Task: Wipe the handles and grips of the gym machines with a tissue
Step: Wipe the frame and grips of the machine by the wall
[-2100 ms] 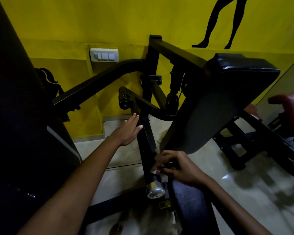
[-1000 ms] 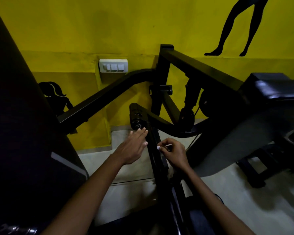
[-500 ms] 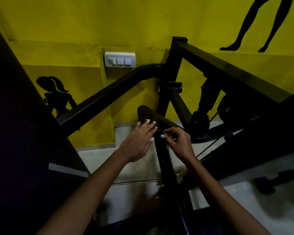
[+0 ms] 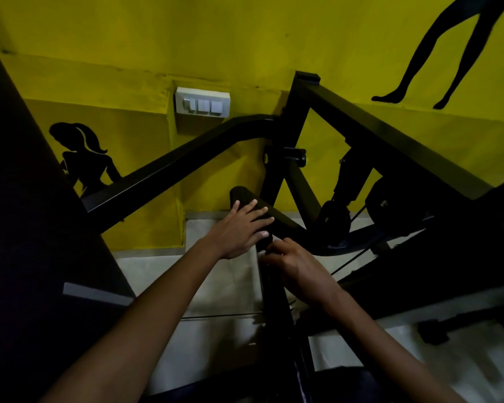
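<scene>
Bright yellow painted wall (image 4: 245,39) fills the far side of the room, with black silhouette decals on it: a long-haired figure (image 4: 82,158) at the left and a pair of legs (image 4: 437,50) at the top right. A white switch plate (image 4: 202,104) with three rockers sits on the wall between them. The pale tiled floor (image 4: 221,274) shows below, pretty dim lighting overall.

Only the head view here, looking down over both forearms. The black steel machine frame (image 4: 361,132) crosses the middle, with one bent tube running down to the left and a thick beam sloping down to the right. A short black peg (image 4: 296,158) sticks out of the upright post. Further right there's a round black pulley (image 4: 333,219) with a thin cable running off toward the near right.

The black cylindrical foam grip (image 4: 242,196) pokes up just left of the post, at the far end of a dark lever arm (image 4: 274,292) that runs toward the camera. The left hand (image 4: 239,231) lies flat on that grip, fingers straight and spread, not wrapped around anything. Right beside it, nearly touching, the right hand (image 4: 294,263) is curled over the lever arm just below the grip, fingers pinching a small white tissue (image 4: 263,252). Only a sliver of the tissue shows at the fingertips, pressed against the arm.

A dark panel with a pale strip (image 4: 96,293) takes up the near left.
</scene>
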A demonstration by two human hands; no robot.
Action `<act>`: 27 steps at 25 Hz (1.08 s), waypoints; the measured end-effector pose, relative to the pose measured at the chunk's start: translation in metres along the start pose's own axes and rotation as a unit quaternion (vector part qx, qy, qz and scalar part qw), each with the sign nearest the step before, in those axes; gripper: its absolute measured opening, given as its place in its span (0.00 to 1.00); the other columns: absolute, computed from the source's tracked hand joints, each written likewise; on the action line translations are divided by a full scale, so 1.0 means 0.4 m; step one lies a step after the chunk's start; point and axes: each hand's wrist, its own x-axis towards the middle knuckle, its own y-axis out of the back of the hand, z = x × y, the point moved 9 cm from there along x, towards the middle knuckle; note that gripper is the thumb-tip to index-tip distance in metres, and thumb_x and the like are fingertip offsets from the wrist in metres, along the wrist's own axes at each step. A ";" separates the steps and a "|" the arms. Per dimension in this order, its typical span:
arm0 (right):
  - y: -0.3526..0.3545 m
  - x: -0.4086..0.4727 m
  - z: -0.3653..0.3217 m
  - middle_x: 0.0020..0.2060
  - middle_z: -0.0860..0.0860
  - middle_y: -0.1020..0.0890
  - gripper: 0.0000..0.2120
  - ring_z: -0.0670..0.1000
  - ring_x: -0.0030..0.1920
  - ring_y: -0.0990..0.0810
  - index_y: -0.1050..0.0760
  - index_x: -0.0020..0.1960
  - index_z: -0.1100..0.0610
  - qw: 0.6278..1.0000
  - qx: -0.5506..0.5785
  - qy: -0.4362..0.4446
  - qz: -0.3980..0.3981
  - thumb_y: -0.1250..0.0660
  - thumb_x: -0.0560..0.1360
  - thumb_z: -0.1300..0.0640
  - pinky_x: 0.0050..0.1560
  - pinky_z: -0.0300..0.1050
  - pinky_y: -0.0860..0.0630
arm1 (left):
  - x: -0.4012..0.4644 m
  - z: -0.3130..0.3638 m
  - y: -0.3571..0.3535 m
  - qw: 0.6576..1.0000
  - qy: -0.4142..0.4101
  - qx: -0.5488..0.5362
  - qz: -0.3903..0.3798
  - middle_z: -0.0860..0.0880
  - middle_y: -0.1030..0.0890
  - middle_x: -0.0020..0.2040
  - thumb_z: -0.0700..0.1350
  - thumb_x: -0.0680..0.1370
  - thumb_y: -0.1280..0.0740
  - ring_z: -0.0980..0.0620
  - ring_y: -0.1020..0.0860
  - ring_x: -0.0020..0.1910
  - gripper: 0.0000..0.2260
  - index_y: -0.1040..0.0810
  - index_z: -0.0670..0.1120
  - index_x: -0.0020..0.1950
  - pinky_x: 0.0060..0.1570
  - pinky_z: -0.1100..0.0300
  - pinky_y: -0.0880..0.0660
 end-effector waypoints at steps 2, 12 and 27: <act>0.010 0.014 0.009 0.45 0.56 0.21 0.15 0.54 0.40 0.24 0.20 0.52 0.60 1.000 -0.019 -0.017 0.016 0.26 0.66 0.66 0.36 0.41 0.31 | 0.000 -0.001 -0.002 1.000 -0.002 -0.011 0.002 0.50 0.44 0.79 0.54 0.84 0.50 0.47 0.54 0.78 0.21 0.42 0.54 0.77 0.75 0.43 0.59; -0.025 -0.017 0.090 0.45 0.54 0.23 0.07 0.54 0.41 0.24 0.26 0.54 0.59 0.971 0.142 -0.194 -0.001 0.36 0.78 0.58 0.39 0.48 0.26 | -0.014 0.001 0.001 0.999 0.007 -0.046 0.016 0.50 0.43 0.78 0.54 0.83 0.48 0.49 0.55 0.78 0.21 0.40 0.54 0.77 0.75 0.44 0.59; 0.027 -0.021 0.013 0.30 0.52 0.24 0.11 0.49 0.27 0.27 0.23 0.40 0.58 0.993 -0.038 -0.106 0.046 0.22 0.66 0.55 0.28 0.38 0.40 | -0.014 -0.002 0.001 0.998 0.008 -0.048 0.029 0.50 0.42 0.78 0.55 0.83 0.48 0.49 0.54 0.78 0.21 0.39 0.54 0.76 0.74 0.45 0.60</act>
